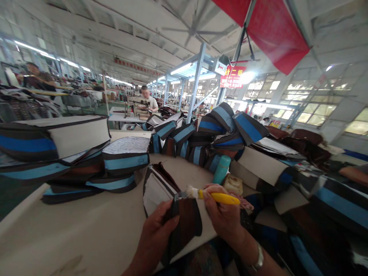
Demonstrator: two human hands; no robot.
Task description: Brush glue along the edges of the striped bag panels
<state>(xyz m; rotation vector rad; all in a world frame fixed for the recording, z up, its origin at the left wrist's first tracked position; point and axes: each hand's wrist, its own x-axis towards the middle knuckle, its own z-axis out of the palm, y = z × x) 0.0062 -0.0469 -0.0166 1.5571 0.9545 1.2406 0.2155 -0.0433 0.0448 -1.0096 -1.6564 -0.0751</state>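
In my right hand [221, 211] is a brush with a yellow handle [222, 197]; its pale bristles [192, 191] are at the top edge of a dark bag piece [185, 220]. My left hand [158, 230] grips that piece by its left side, the thumb lying on its dark face. The piece has a brown middle panel, black borders and a whitish inner side, and stands tilted on the pale table [115, 230]. Behind my right hand are a teal bottle [221, 169] and a small yellowish container [233, 184], with a pink cloth [245, 203] beside it.
Stacked black, blue and white bag pieces [126, 161] lie at the left of the table. A larger heap [221, 126] rises at the back, and more pieces [342, 199] crowd the right side. People sit farther off; another person's arm [355, 174] shows at the right edge.
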